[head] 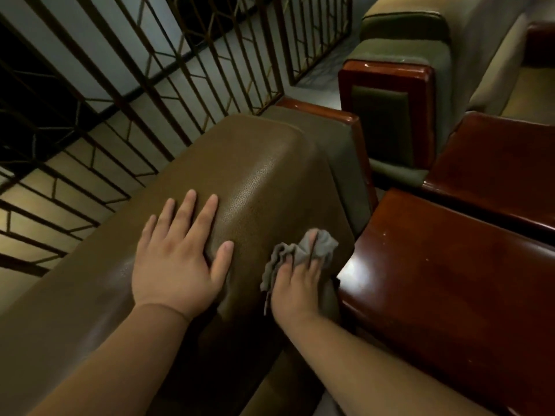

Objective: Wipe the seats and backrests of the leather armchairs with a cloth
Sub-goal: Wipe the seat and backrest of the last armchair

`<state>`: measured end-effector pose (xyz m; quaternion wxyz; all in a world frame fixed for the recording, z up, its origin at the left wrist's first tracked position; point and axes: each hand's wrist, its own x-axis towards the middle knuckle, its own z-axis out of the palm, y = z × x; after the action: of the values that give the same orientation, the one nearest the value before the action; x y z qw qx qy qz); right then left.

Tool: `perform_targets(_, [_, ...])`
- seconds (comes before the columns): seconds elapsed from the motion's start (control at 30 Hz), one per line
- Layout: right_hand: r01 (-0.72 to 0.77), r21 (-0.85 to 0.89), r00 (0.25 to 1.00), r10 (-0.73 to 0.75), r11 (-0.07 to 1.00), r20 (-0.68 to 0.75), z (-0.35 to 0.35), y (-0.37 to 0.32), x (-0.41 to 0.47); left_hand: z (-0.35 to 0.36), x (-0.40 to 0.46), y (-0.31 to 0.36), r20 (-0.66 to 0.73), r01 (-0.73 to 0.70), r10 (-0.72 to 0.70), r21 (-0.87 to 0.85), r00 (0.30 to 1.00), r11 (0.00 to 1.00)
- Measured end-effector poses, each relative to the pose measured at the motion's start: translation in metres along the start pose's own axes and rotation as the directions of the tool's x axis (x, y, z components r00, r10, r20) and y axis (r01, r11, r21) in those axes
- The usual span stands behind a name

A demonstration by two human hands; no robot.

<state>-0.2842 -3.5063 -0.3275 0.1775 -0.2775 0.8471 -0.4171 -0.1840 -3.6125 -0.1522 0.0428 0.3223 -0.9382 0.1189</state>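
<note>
Two hands on the top of the near armchair's brown leather backrest [240,175]. Left hand [177,259] lies flat, fingers straight and spread, palm pressing the rounded top; nothing held, grip released. Right hand [295,286] presses a bunched grey cloth [303,250] against the backrest's right end, just at the corner where the leather drops toward the glossy reddish wooden armrest [450,265]. Fingers are curled into the folds, so the grip is grasping the cloth; the thumb is hidden.

Step in hand, by my read: wiping the backrest top, at its right-hand end, with the left hand bracing. The seat of this chair is out of view below the frame, so it can't be judged done or not. A second armchair [405,85], greenish with the same wood trim, stands beyond the armrest, untouched by either hand right now.

Next move likely calls for dragging the cloth along the top toward the left end, which means lifting or sliding the left hand out of the path, then working down the front face. Cloth is wadded; spreading it flatter would cover more leather per pass. Metal railing [135,85] runs behind the backrest.
</note>
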Motion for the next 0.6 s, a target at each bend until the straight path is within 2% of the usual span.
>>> perform_targets(0.07, [-0.145, -0.003, 0.989, 0.145, 0.989, 0.023, -0.011, 0.015, 0.018, 0.001, 0.0, 0.002, -0.023, -0.011, 0.01, -0.025, 1.0, 1.0])
perform_targets(0.17, [-0.352, -0.154, 0.936, 0.341, 0.923, -0.09, -0.056, 0.02, 0.091, 0.005, -0.002, 0.0, -0.059, -0.057, 0.056, -0.02, 0.997, 0.998])
perform_targets(0.23, [-0.383, -0.208, 0.924, 0.37, 0.9, -0.1, -0.081, 0.007, 0.126, 0.006, -0.005, -0.001, -0.074, -0.135, 0.134, -0.003, 0.988, 0.991])
perform_targets(0.3, [-0.222, -0.079, 0.955, 0.201, 0.972, -0.218, -0.069, -0.018, 0.109, 0.007, -0.006, -0.001, -0.085, -0.201, 0.201, 0.018, 0.976, 0.979])
perform_targets(0.37, [0.08, 0.106, 0.945, -0.041, 0.991, -0.326, -0.046, -0.031, 0.064, 0.007, -0.006, -0.001, -0.095, -0.206, 0.206, 0.013, 0.974, 0.978])
perform_targets(0.4, [0.151, 0.144, 0.941, -0.098, 0.978, -0.325, -0.037, -0.027, 0.045, 0.007, -0.005, -0.001, -0.098, -0.203, 0.203, 0.014, 0.974, 0.979])
perform_targets(0.43, [0.119, 0.175, 0.953, -0.062, 0.977, -0.298, -0.033, -0.012, 0.035, 0.008, -0.006, 0.0, -0.099, -0.204, 0.204, 0.017, 0.974, 0.979])
perform_targets(0.47, [-0.007, 0.198, 0.974, 0.051, 0.98, -0.219, -0.03, 0.012, 0.038, 0.008, -0.006, 0.0, -0.104, -0.206, 0.207, 0.016, 0.973, 0.978])
perform_targets(0.5, [-0.199, 0.172, 0.968, 0.221, 0.965, -0.117, -0.026, 0.037, 0.047, 0.008, -0.006, 0.0, -0.115, -0.208, 0.207, 0.009, 0.971, 0.978])
perform_targets(0.53, [-0.406, 0.166, 0.91, 0.414, 0.899, -0.015, -0.026, 0.058, 0.057, 0.009, -0.006, 0.0, -0.129, -0.209, 0.208, 0.005, 0.97, 0.978])
perform_targets(0.57, [-0.585, 0.203, 0.807, 0.587, 0.785, 0.056, -0.029, 0.068, 0.065, 0.01, -0.006, 0.0, -0.14, -0.21, 0.209, 0.006, 0.968, 0.978])
perform_targets(0.6, [-0.667, 0.265, 0.734, 0.674, 0.696, 0.077, -0.032, 0.068, 0.07, 0.011, -0.006, 0.0, -0.145, -0.212, 0.21, 0.003, 0.967, 0.977])
